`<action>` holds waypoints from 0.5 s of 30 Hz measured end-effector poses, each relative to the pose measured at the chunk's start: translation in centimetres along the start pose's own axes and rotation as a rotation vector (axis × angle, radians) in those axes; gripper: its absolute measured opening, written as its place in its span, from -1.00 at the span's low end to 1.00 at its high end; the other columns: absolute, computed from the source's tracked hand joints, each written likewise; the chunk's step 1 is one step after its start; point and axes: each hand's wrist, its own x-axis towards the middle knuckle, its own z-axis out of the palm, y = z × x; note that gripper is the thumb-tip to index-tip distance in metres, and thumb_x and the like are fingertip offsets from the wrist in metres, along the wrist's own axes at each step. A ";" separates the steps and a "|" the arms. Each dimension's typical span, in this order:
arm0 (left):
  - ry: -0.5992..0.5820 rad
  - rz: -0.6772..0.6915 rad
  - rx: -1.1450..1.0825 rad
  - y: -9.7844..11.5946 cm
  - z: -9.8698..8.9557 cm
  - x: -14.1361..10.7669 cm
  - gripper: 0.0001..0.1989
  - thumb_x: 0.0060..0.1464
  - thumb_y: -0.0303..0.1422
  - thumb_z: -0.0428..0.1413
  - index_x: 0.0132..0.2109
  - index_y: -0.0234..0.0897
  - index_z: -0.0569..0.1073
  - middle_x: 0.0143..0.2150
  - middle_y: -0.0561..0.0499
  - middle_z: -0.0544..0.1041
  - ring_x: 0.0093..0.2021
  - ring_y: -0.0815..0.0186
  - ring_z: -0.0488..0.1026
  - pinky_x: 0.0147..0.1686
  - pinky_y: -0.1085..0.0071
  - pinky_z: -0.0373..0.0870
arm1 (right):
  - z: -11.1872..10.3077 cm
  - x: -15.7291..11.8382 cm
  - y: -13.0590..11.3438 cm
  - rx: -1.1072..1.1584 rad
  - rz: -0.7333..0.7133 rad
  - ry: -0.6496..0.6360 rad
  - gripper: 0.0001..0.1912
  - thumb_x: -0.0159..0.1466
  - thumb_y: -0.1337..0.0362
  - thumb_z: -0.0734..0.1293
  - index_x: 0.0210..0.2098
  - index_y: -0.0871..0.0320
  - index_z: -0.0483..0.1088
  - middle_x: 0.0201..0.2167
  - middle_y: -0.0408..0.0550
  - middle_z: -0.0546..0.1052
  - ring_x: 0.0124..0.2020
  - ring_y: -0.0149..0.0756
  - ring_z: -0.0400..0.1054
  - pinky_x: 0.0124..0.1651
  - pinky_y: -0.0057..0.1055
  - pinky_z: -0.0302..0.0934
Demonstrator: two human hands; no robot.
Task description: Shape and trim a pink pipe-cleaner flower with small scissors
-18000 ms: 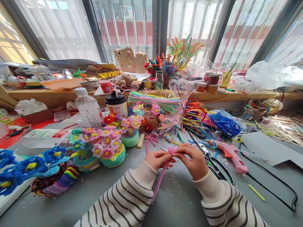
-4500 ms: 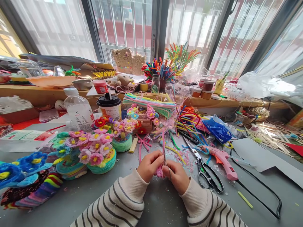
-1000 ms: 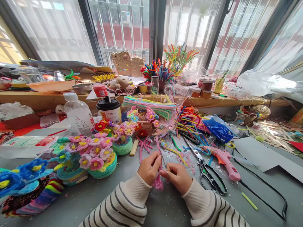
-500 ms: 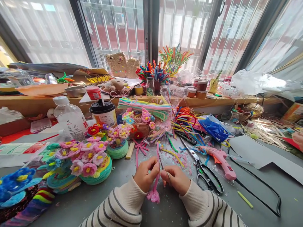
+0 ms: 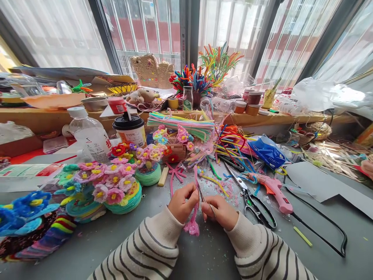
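Observation:
My left hand (image 5: 183, 203) is closed, pinching a pink pipe cleaner (image 5: 196, 177) that stands up above the fingers. Below them hangs its fuzzy pink flower-like end (image 5: 191, 228). Small scissors (image 5: 201, 191) are gripped in my right hand (image 5: 220, 212), with the fingers around the handles. Their thin blades point up and away, close beside the pink strip; whether they touch it I cannot tell. Just beyond my left hand lies a pink pipe-cleaner piece with several arms (image 5: 175, 173). Pink fluff trimmings (image 5: 230, 196) are scattered beyond my right hand.
Large black-handled scissors (image 5: 259, 208) and a pink glue gun (image 5: 275, 192) with a black cord lie to the right. Pipe-cleaner flowers (image 5: 113, 181) in round pots, a plastic bottle (image 5: 89, 134) and a lidded cup (image 5: 129, 130) stand left. Pipe-cleaner bundles (image 5: 180, 125) lie behind.
The view has tilted down slightly, so everything sits a little higher in it. Both hands keep their grips, the scissors still beside the pink pipe cleaner.

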 end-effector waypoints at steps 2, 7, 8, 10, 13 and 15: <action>0.002 0.005 0.008 -0.1 0.0 0.0 -0.78 -0.06 -0.29 -0.21 -0.58 -0.27 0.08 -0.64 0.12 0.13 -0.59 0.43 0.10 -0.55 0.48 0.07 | 0.0 0.0 0.0 0.004 0.002 0.001 -0.44 -0.05 -0.19 0.05 -0.76 0.21 0.15 -0.80 -0.25 0.11 -0.73 -0.54 -0.03 -0.66 -0.56 -0.12; 0.012 -0.003 -0.003 -0.1 0.0 0.1 -0.78 -0.06 -0.29 -0.21 -0.58 -0.27 0.07 -0.65 0.12 0.12 -0.60 0.44 0.10 -0.56 0.48 0.07 | 0.4 0.2 0.3 0.011 0.029 0.082 -0.50 -0.07 -0.14 0.14 -0.77 0.19 0.05 -0.78 -0.22 0.17 -0.71 -0.53 -0.02 -0.65 -0.54 -0.13; 0.014 -0.005 -0.006 -0.1 0.0 0.1 -0.78 -0.06 -0.29 -0.21 -0.58 -0.27 0.07 -0.65 0.12 0.12 -0.60 0.44 0.10 -0.56 0.48 0.07 | 0.5 0.2 0.4 0.012 0.028 0.104 -0.52 -0.06 -0.11 0.16 -0.77 0.18 0.04 -0.78 -0.22 0.17 -0.71 -0.53 -0.02 -0.65 -0.54 -0.12; 0.018 -0.008 -0.010 0.0 0.0 0.0 -0.78 -0.06 -0.30 -0.21 -0.58 -0.27 0.08 -0.65 0.12 0.13 -0.60 0.44 0.10 -0.56 0.48 0.07 | 0.6 0.2 0.5 0.017 0.016 0.133 -0.55 -0.03 -0.05 0.18 -0.77 0.17 0.03 -0.79 -0.23 0.18 -0.71 -0.53 -0.03 -0.64 -0.54 -0.10; 0.030 -0.006 -0.010 0.2 -0.1 0.1 -0.79 -0.06 -0.31 -0.21 -0.58 -0.28 0.09 -0.65 0.12 0.14 -0.59 0.44 0.11 -0.55 0.48 0.08 | 0.8 0.2 0.6 0.016 0.002 0.157 -0.56 -0.02 0.00 0.20 -0.77 0.17 0.01 -0.79 -0.24 0.18 -0.71 -0.53 -0.03 -0.63 -0.54 -0.09; 0.037 -0.001 -0.007 0.2 -0.1 0.1 -0.79 -0.06 -0.32 -0.21 -0.58 -0.28 0.10 -0.65 0.12 0.14 -0.59 0.44 0.11 -0.55 0.48 0.08 | 0.8 0.2 0.7 0.003 -0.003 0.172 -0.57 -0.02 0.01 0.21 -0.77 0.17 0.01 -0.79 -0.24 0.18 -0.71 -0.53 -0.04 -0.62 -0.54 -0.08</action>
